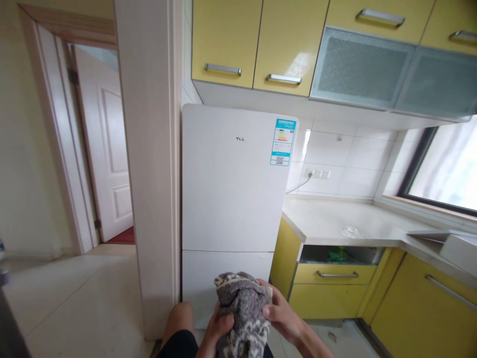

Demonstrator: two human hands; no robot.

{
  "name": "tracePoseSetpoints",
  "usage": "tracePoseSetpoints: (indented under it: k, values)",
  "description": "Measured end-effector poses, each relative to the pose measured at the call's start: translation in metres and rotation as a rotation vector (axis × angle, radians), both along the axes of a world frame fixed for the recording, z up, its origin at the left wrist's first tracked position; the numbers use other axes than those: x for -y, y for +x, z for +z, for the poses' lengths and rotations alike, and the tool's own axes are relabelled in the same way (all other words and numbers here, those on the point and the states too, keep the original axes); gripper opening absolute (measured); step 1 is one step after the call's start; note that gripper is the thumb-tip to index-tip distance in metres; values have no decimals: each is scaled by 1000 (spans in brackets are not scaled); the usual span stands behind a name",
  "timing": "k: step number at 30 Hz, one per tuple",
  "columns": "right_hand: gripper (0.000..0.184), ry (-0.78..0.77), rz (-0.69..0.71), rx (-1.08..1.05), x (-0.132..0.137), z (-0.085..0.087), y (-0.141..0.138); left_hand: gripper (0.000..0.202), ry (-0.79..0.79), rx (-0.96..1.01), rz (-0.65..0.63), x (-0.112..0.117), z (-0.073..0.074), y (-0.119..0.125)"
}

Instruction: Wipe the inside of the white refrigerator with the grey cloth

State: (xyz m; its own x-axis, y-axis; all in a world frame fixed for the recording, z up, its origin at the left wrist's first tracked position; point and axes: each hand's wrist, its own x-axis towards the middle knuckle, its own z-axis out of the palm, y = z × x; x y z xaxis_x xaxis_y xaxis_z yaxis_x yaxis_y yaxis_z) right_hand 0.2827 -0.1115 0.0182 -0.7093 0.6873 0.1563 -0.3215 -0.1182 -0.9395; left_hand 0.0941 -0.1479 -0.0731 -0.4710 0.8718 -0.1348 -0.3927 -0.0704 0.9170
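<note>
A bunched cloth [244,303], mottled grey-purple with a cream pattern and a pale edge, is held up between my two hands at the bottom middle of the head view. My left hand [217,325] grips its left side, the thumb lying on the front. On the right side, my right hand [283,312] pinches the folds between thumb and fingers. The cloth's lower end runs out of the picture. Directly behind it stands a white two-door refrigerator [227,199], both doors closed.
Yellow wall cabinets [227,40] hang above the refrigerator. To the right is a white counter [331,219] with yellow drawers [331,298] below and a green item [337,254] in an open slot. A pillar [152,174] and a white door [108,144] stand left.
</note>
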Motion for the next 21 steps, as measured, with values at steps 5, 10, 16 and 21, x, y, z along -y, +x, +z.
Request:
tracePoseSetpoints:
  k: [5,10,16,21]
  values:
    - [78,-15,-5,0,-4,-1,13,88,39,97,-133,8,24,16]
    - [81,7,-95,105,-6,-6,20,91,-39,74,-130,11,27,21]
    - [65,56,-345,171,-26,-5,26,100,-98,-54,-4,-18,5,29]
    - [64,138,-604,189,-76,9,57,96,-202,-19,-28,-41,-12,35]
